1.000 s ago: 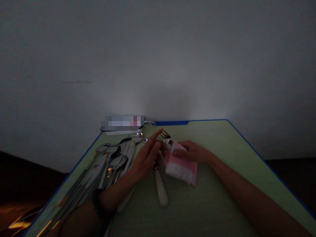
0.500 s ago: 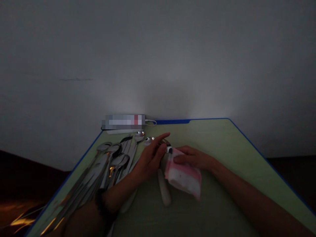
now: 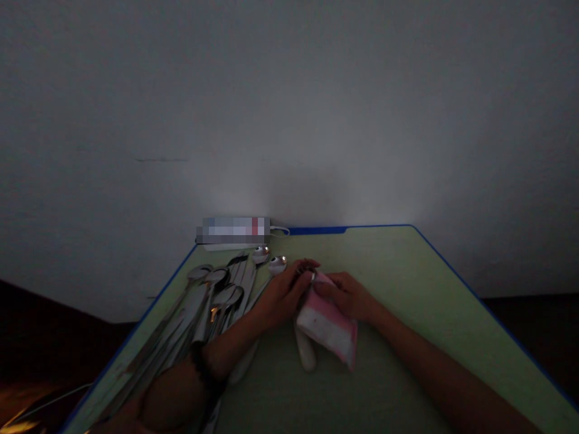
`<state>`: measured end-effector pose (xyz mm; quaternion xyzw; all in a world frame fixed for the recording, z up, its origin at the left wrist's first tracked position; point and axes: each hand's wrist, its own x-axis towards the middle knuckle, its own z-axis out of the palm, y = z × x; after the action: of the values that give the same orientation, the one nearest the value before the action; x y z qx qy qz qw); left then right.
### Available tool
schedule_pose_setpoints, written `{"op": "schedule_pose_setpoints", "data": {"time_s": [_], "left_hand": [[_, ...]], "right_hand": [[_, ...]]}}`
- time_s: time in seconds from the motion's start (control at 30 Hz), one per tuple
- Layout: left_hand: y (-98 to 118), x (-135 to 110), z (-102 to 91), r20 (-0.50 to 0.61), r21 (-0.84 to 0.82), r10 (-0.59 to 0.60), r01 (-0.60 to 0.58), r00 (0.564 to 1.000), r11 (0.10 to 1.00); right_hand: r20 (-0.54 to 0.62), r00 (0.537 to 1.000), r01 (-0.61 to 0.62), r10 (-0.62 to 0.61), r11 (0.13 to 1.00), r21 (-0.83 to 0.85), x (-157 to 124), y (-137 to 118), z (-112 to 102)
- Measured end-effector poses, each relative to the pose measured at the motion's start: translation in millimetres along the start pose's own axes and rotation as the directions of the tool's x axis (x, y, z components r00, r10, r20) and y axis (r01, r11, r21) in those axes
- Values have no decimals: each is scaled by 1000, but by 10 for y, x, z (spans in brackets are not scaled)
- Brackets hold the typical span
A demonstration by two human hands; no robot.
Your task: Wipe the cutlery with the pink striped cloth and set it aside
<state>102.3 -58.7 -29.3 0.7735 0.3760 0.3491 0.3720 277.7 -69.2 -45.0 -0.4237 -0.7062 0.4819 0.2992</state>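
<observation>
My left hand [image 3: 287, 295] is closed around the metal end of a utensil, whose head is mostly hidden by the fingers. Below the hands an off-white handle [image 3: 306, 349] slants down toward me; I cannot tell for sure whether it belongs to that utensil. My right hand [image 3: 350, 295] grips a folded pink and white cloth [image 3: 325, 325], pressing its upper edge against the metal beside my left fingers. Just beyond my left hand lies a shiny round spoon [image 3: 277, 265].
Several spoons and other metal utensils [image 3: 216, 276] are heaped along the left of the green, blue-edged table [image 3: 398, 259]. At the back left stands a blurred-out box-like object [image 3: 233, 231] with a white cable [image 3: 280, 230]. A pale wall [image 3: 316, 120] rises behind.
My left fingers, stretched out before, have curled around the metal end. The cloth and my right hand have come closer to the left hand. The view has shifted slightly.
</observation>
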Motion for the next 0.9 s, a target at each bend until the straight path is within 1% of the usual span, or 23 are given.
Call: {"op": "schedule_pose_setpoints", "data": {"time_s": [0.07, 0.17, 0.23, 0.3, 0.37, 0.5, 0.57, 0.63, 0.7, 0.8, 0.9], "left_hand": [[5, -2, -3, 17, 1, 1, -1, 1000, 1000], [-10, -4, 0, -15, -34, 4, -4, 1000, 999], [-30, -2, 3, -38, -65, -10, 8, 999, 998], [-50, 3, 5, -49, -92, -34, 29, 998, 995], [-66, 7, 7, -57, -119, -59, 51, 997, 992], [-67, 7, 9, -59, -180, -106, 94, 993, 979], [-50, 2, 7, -54, -184, -112, 100, 992, 978], [-30, -4, 4, -56, -181, -103, 91, 993, 979], [-16, -5, 3, -51, -190, -98, 87, 994, 978], [-22, 2, 6, -75, -178, -65, 51, 995, 983], [-50, 14, 11, -102, -165, -34, 16, 994, 986]], "right_hand": [[-14, 1000, -1, 2, 1000, 22, 2, -1, 1], [-25, 1000, 6, -5, 1000, 11, 19, -10, -14], [1, 1000, -9, 9, 1000, -2, 40, -11, -41], [32, 999, -36, 35, 999, 20, 63, -1, -79], [44, 996, -77, 73, 992, 99, 81, 18, -122], [12, 981, -190, 194, 946, 261, 88, 62, -190], [-4, 966, -243, 257, 920, 306, 87, 78, -210], [2, 956, -275, 293, 895, 352, 92, 90, -223], [28, 955, -282, 295, 875, 393, 104, 102, -230], [55, 965, -255, 257, 861, 440, 129, 112, -233], [105, 971, -239, 215, 860, 451, 147, 101, -227]]}}
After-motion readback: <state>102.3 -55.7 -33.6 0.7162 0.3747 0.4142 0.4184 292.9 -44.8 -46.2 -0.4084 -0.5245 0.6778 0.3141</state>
